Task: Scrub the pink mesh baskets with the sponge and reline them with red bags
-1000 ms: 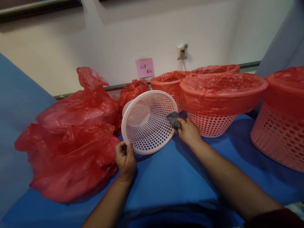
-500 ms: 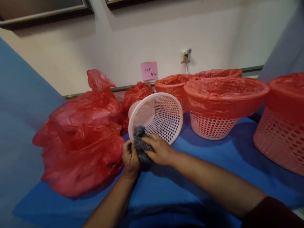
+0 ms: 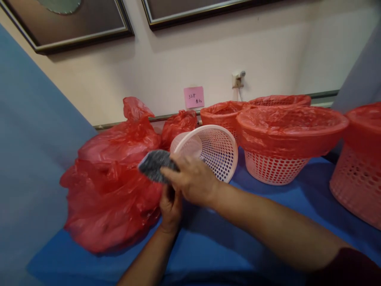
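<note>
Soft, even indoor light, fairly bright, with no glare. Faint shadows fall on the blue surface (image 3: 268, 222) beneath the arms. The right hand (image 3: 193, 180) and grey cloth (image 3: 153, 167) are slightly motion-blurred. Red plastic bags (image 3: 113, 178) show dull sheen. Wide-angle distortion slants the picture frames (image 3: 74, 28) at the top.

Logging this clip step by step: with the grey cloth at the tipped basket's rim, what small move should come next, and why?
Probably wipe the grey cloth along the rim of the white basket. The right hand holds it at the rim's left edge, and the left hand, partly hidden beneath, seems to grip the basket, which lies tipped on its side.
</note>
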Demonstrator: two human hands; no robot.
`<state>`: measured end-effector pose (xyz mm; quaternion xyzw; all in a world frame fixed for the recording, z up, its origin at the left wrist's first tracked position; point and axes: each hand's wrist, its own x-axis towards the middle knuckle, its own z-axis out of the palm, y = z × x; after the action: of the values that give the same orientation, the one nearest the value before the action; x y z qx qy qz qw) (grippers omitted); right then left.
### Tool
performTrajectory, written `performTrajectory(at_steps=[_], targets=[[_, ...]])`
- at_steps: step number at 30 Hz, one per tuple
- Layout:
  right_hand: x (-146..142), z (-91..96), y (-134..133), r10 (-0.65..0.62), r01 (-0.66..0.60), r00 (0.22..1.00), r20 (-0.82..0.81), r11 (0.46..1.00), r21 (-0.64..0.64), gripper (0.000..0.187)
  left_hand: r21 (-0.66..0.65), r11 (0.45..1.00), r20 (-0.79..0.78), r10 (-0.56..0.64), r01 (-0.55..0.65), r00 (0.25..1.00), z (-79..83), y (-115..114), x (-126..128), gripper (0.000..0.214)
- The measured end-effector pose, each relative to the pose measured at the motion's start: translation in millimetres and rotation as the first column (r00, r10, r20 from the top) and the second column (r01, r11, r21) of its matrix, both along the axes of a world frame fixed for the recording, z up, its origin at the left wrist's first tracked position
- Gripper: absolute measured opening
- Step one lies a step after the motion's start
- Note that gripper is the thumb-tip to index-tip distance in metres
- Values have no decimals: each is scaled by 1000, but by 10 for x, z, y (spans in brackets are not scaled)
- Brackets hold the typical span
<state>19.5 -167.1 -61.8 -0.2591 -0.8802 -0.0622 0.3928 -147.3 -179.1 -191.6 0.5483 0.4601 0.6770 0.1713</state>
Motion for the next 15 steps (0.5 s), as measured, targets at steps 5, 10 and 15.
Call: performTrajectory(at_steps=[5, 10, 15], targets=[[360, 84, 510, -352, 300, 868, -350, 934, -195, 52, 3, 1000, 52, -30, 30, 998, 57, -12, 22, 46], [829, -290, 716, -647, 478, 664, -375, 753, -453, 56, 13, 1000, 112, 1, -3, 994, 9, 27, -30, 46], [953, -914, 623, -673, 299, 708, -213, 559, -773, 56, 38, 999, 222, -10, 2, 975, -29, 89, -77, 51]])
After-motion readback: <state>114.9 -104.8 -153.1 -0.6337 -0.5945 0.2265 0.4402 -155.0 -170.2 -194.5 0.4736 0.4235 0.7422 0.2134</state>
